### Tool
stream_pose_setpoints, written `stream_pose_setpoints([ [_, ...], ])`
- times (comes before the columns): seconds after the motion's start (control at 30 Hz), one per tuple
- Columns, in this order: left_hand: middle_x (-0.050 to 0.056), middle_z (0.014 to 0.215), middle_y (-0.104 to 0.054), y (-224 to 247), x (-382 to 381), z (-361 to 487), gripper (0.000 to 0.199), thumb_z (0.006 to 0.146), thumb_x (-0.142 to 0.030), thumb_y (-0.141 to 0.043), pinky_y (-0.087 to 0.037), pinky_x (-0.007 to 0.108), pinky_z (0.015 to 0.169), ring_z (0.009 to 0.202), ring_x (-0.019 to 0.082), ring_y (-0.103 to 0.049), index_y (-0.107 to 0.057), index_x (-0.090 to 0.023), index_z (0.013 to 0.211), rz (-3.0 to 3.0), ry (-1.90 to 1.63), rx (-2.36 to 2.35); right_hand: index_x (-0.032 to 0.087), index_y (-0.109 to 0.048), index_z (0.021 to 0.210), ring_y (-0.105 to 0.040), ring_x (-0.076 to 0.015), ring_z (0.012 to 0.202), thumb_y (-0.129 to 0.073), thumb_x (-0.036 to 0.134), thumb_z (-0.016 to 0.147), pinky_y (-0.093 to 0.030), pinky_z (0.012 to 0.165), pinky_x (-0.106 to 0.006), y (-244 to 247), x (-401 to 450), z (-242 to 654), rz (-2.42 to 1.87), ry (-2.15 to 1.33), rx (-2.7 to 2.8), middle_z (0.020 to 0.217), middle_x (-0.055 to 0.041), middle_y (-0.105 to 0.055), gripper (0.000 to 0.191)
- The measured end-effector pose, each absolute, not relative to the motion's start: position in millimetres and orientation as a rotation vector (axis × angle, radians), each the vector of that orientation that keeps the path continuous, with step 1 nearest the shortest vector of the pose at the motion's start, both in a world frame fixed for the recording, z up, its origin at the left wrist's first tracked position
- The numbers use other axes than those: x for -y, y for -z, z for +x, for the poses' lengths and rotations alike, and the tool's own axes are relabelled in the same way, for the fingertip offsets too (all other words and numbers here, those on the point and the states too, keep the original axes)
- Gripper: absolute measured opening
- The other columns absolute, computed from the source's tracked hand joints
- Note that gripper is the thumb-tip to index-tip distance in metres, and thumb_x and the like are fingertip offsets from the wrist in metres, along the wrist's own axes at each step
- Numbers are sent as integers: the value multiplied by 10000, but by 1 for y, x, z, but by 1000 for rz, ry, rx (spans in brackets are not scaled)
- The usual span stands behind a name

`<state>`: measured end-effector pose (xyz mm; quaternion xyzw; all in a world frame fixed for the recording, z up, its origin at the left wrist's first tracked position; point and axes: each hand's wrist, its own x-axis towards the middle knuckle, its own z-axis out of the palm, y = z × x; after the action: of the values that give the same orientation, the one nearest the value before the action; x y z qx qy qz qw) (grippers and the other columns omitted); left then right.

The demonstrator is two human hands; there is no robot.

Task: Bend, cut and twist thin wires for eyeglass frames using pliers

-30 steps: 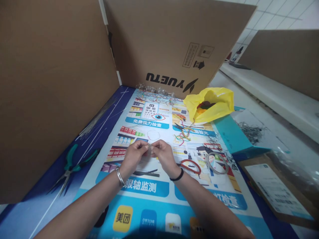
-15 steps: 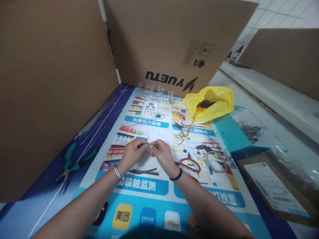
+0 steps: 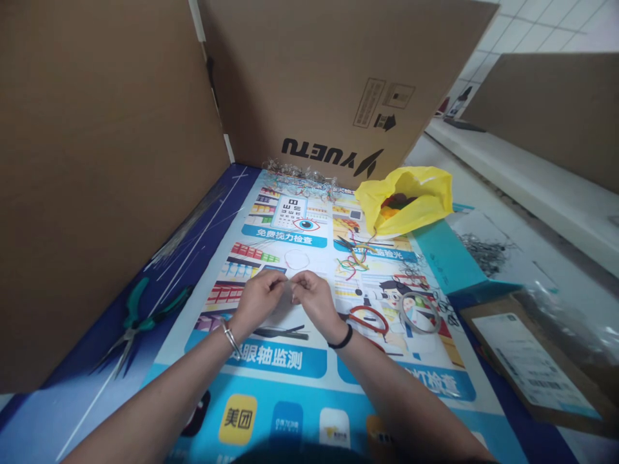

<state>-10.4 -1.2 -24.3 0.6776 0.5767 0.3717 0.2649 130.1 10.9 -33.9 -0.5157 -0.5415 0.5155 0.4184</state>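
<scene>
My left hand (image 3: pixel 258 298) and my right hand (image 3: pixel 314 299) meet fingertip to fingertip over the printed poster (image 3: pixel 302 374). Both hands are pinched around something small and thin that I cannot make out. Just beyond the fingers lies a thin pinkish wire loop (image 3: pixel 296 260). Dark thin strips (image 3: pixel 283 334) lie on the poster below my hands. Red-handled scissors (image 3: pixel 370 320) rest right of my right wrist, beside a grey tape roll (image 3: pixel 420 314). Colored strings (image 3: pixel 355 258) lie farther back.
Green-handled pliers (image 3: pixel 135 322) and thin wires (image 3: pixel 181 238) lie at left. Cardboard walls (image 3: pixel 309 77) stand behind and left. At right are a yellow bag (image 3: pixel 425 200), a teal box (image 3: pixel 449 264) and a brown labelled package (image 3: pixel 532 367). Clear scraps (image 3: pixel 304 177) line the back.
The fingertips have shifted slightly, and the small item between them shows less. Both hands stay in nearly the same place.
</scene>
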Motion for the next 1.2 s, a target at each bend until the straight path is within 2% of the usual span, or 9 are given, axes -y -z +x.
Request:
stream_pose_setpoints([
  [0.43, 0, 741, -573, 25, 3, -10, 204, 753, -77, -437, -384, 251, 694, 771, 144, -522, -600, -200, 763, 1910, -978, -1499, 193, -546, 698, -522, -114, 446, -468, 171, 604, -445, 458, -227, 35, -10, 130, -1288, -1322, 1357, 504, 60, -519, 124],
  [0.6, -7, 765, -607, 27, 1, -12, 175, 760, -130, -465, -390, 242, 677, 756, 138, -550, -620, -207, 788, 1777, -966, -1545, 189, -553, 707, -535, -116, 463, -469, 170, 626, -449, 475, -230, 34, -11, 130, -1289, -1292, 1400, 519, 53, -537, 118],
  [0.73, -20, 711, -617, 24, 1, -10, 136, 754, -184, -487, -379, 236, 612, 672, 135, -547, -621, -203, 764, 1614, -941, -1569, 189, -550, 709, -535, -116, 457, -479, 175, 654, -448, 477, -230, 35, -11, 129, -1317, -1250, 1417, 509, 55, -534, 91],
  [0.9, -27, 666, -605, 23, -1, -9, 133, 738, -173, -480, -355, 234, 582, 623, 130, -524, -610, -202, 737, 1593, -930, -1606, 192, -545, 719, -532, -113, 466, -471, 175, 694, -439, 481, -228, 36, -13, 127, -1349, -1209, 1471, 526, 55, -531, 80],
  [1.0, -21, 681, -600, 27, -3, -13, 144, 736, -145, -471, -355, 238, 609, 659, 132, -527, -602, -205, 729, 1735, -906, -1640, 189, -570, 875, -549, -120, 515, -488, 179, 738, -445, 527, -237, 31, -14, 131, -1376, -1170, 1636, 586, 45, -568, 159],
  [1.07, -14, 708, -608, 29, -4, -16, 149, 726, -125, -478, -357, 243, 628, 693, 139, -536, -602, -208, 728, 1821, -870, -1652, 185, -564, 991, -577, -131, 615, -510, 183, 771, -449, 604, -246, 22, -11, 136, -1432, -1012, 1843, 690, 12, -617, 227],
  [1.13, -8, 725, -616, 29, -4, -18, 155, 715, -110, -487, -354, 245, 627, 706, 145, -542, -604, -209, 737, 1859, -836, -1669, 177, -585, 976, -589, -149, 737, -514, 192, 802, -433, 677, -256, 9, -4, 142, -1491, -770, 2161, 809, -36, -632, 188],
  [1.2, -8, 708, -612, 27, -3, -19, 153, 709, -104, -492, -343, 241, 603, 684, 144, -539, -599, -208, 742, 1869, -799, -1687, 170, -614, 864, -588, -168, 791, -511, 238, 832, -414, 689, -262, -4, 6, 145, -1459, -590, 2539, 858, -63, -621, 128],
])
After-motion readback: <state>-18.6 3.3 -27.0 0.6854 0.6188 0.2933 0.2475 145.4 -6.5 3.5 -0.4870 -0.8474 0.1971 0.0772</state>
